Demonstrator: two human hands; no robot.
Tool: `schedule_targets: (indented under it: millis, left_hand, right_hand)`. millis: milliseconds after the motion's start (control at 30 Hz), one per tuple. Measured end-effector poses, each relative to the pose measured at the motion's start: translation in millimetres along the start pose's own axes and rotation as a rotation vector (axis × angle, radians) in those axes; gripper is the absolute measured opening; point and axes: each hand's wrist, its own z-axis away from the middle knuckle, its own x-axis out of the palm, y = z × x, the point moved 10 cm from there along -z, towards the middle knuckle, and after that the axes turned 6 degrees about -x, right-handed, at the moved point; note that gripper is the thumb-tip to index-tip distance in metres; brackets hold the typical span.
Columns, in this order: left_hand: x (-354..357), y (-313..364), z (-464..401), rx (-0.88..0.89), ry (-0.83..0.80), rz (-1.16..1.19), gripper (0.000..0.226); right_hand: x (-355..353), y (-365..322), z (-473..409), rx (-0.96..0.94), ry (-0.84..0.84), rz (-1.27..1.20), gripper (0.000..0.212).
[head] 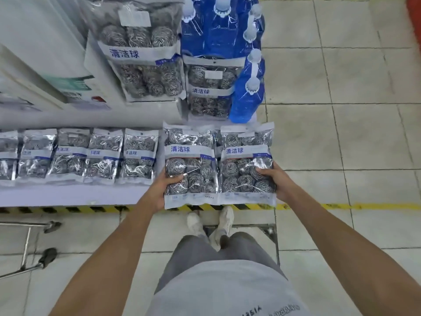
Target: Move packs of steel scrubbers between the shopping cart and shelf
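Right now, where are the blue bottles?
In the head view, the blue bottles stand top centre at the shelf's right end, behind the two scrubber packs being held.

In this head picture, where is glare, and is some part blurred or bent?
Head view: glare streaks the clear plastic scrubber pack in the left hand and the one in the right hand; the white shelf at far left is soft; the wide lens bends the floor tile lines.
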Motion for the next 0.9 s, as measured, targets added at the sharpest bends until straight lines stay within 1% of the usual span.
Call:
schedule_targets:
  millis: [100,133,267,367,433,533,600,767,833,900]
  left_hand:
    - [1,10,-17,-0.002,0.027,-0.036,0.054]
    - [-1,14,-24,-0.007,0.046,-0.061,0.058]
    - [-14,19,-48,-0.02,0.14,-0.139,0.089]
    - [-22,24,-56,0.044,0.222,-0.199,0.095]
    - [-28,29,-56,0.09,0.302,-0.27,0.101]
    - [-30,38,-58,0.156,0.379,-0.377,0.102]
    - [-29,41,-62,0.174,0.397,-0.436,0.101]
    - [-28,45,-65,0.175,0.403,-0.489,0.104]
    - [-26,46,-61,0.195,0.407,-0.52,0.098]
    - [-23,49,-53,0.22,0.421,-0.579,0.088]
  right_hand:
    - [0,-2,-25,0.018,-0.016,0.012,0.052]
    - [2,-2,-33,0.021,-0.023,0.015,0.052]
    - [8,2,-55,0.032,-0.027,0.044,0.045]
    - [6,2,-60,-0.008,0.053,0.165,0.043]
    - [2,-1,-60,-0.066,0.135,0.235,0.052]
    - [2,-2,-61,-0.112,0.187,0.342,0.072]
    - [6,-1,-63,-0.112,0.183,0.332,0.076]
    - [11,-7,-64,-0.128,0.172,0.384,0.075]
    - [11,-10,-59,-0.149,0.168,0.494,0.073]
    - [10,-18,-49,-0.199,0.162,0.666,0.072]
